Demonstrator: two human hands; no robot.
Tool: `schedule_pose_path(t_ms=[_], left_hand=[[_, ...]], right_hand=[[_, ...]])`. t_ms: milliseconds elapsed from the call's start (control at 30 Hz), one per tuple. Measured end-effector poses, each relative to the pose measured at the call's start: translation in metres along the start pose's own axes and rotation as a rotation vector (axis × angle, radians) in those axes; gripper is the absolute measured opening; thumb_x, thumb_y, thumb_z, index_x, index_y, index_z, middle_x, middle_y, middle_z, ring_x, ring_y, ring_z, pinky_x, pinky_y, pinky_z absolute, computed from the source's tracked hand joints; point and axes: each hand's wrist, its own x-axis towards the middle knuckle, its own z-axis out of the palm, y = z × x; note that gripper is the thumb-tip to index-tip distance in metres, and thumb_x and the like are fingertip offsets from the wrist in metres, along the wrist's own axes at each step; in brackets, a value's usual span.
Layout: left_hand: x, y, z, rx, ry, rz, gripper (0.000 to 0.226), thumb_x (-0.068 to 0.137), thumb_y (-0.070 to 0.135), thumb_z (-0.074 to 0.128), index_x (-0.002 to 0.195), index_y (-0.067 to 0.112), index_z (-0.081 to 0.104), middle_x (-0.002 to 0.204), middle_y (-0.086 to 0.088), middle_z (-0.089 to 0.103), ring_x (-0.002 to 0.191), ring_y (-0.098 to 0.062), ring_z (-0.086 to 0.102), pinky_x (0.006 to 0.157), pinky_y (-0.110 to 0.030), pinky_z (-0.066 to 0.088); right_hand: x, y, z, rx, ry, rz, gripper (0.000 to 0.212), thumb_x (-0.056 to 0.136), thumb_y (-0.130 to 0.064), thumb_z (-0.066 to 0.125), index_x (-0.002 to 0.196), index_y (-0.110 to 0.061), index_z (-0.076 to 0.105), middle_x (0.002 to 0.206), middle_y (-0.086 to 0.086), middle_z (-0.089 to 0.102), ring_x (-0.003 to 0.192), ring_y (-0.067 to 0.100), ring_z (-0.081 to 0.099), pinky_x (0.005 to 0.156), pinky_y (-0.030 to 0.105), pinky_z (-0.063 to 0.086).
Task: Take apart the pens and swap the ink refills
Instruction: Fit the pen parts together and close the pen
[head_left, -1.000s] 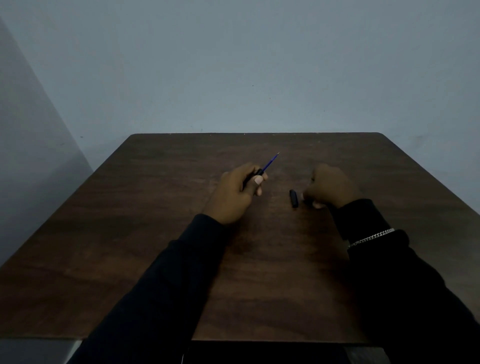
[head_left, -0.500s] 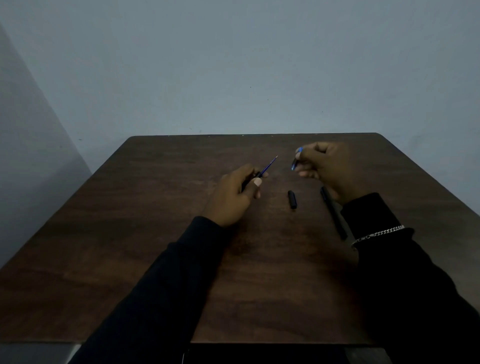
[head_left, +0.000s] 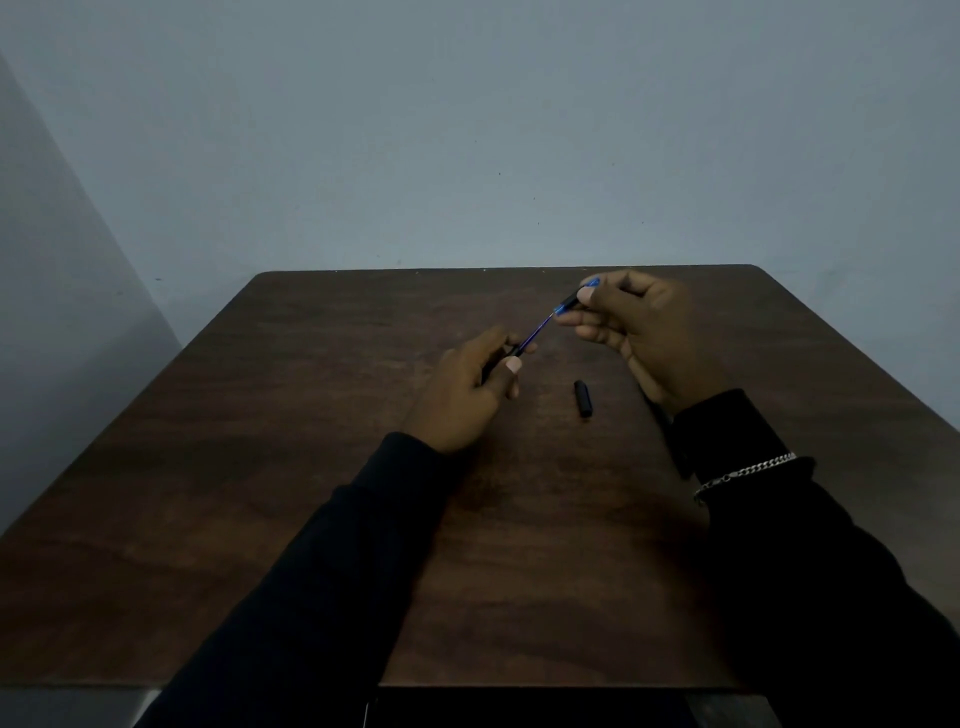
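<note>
Fingers of the left hand (head_left: 470, 387) curled around a dark pen barrel (head_left: 503, 357), thumb pressed on its near side. From the barrel's far end a thin blue refill (head_left: 540, 329) sticks out, slanting up and away toward the right hand (head_left: 641, 332). Right hand raised off the bench (head_left: 260, 467), thumb and forefinger pinched on a short dark piece with blue at both ends (head_left: 575, 299); its lower end meets the refill's tip, though whether the tip is inside it cannot be told. Hands close together, joined only by that refill line. Just near of the right hand and between the two wrists, a short black cap (head_left: 583, 398) lies flat on the bench, touching neither hand. Under the right wrist, a long dark pen body (head_left: 670, 441) shows partly, mostly hidden by the sleeve. Chain bracelet (head_left: 748, 473) over the right cuff.
</note>
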Motion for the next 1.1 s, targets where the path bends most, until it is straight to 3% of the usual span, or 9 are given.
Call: schedule_pose_path(t_ms=[233,333,500,600,700,933,1100], left_hand=[[0.0004,-0.0002,0.001,0.016,-0.008,0.013,0.018,0.109,0.02,0.051,0.119,0.023,0.065,0.079,0.006,0.067,0.074,-0.009,0.062,0.07,-0.032,0.051],[0.0002,-0.002,-0.0003,0.054,-0.018,0.037,0.017,0.108,0.019,0.052,0.107,0.032,0.063,0.079,0.006,0.067,0.076,-0.006,0.063,0.068,-0.029,0.048],[0.0006,-0.0033,0.0006,0.018,0.022,0.026,0.012,0.106,0.019,0.057,0.11,0.027,0.065,0.077,0.005,0.074,0.079,-0.001,0.068,0.074,-0.021,0.048],[0.001,-0.0031,-0.0001,0.023,0.018,0.024,0.013,0.105,0.018,0.059,0.097,0.025,0.067,0.08,0.011,0.076,0.079,-0.002,0.069,0.077,-0.027,0.05],[0.0013,-0.0023,-0.0018,0.019,-0.001,0.002,0.016,0.107,0.02,0.057,0.098,0.021,0.07,0.08,0.012,0.075,0.078,-0.005,0.068,0.077,-0.03,0.051],[0.0006,0.0005,-0.0019,0.043,-0.013,0.016,0.023,0.107,0.019,0.056,0.089,0.022,0.069,0.077,0.007,0.074,0.074,-0.007,0.065,0.069,-0.021,0.044],[0.0008,-0.0014,-0.0025,0.06,-0.012,0.025,0.024,0.106,0.016,0.057,0.086,0.022,0.069,0.076,0.009,0.073,0.073,0.001,0.064,0.064,-0.007,0.04]], right_hand=[[0.0005,0.002,0.001,-0.066,-0.039,0.006,0.003,0.096,-0.009,0.068,0.096,-0.01,0.072,0.092,0.014,0.08,0.087,0.028,0.08,0.065,0.024,0.06],[-0.0006,0.003,0.0021,-0.114,-0.07,0.005,0.003,0.096,-0.008,0.069,0.097,-0.008,0.072,0.092,0.017,0.08,0.085,0.029,0.08,0.064,0.024,0.061],[-0.0001,0.0027,0.0002,-0.146,-0.065,-0.008,0.005,0.097,-0.006,0.067,0.095,-0.009,0.071,0.087,0.015,0.08,0.079,0.027,0.08,0.062,0.023,0.06],[0.0,0.0049,-0.0002,-0.153,-0.067,-0.029,0.007,0.096,-0.003,0.067,0.099,-0.008,0.071,0.086,0.013,0.08,0.078,0.026,0.08,0.062,0.023,0.061],[-0.0004,0.0057,-0.0006,-0.174,-0.089,-0.045,0.012,0.096,-0.003,0.067,0.104,-0.01,0.069,0.086,0.012,0.079,0.081,0.029,0.08,0.063,0.024,0.06],[-0.0059,0.0087,0.0056,-0.304,-0.221,-0.05,0.013,0.095,-0.002,0.069,0.108,-0.001,0.073,0.089,0.015,0.081,0.085,0.027,0.08,0.069,0.027,0.063],[-0.0055,0.0087,0.0025,-0.311,-0.274,-0.054,0.013,0.094,-0.004,0.072,0.107,-0.006,0.074,0.091,0.014,0.081,0.087,0.027,0.08,0.069,0.026,0.062]])
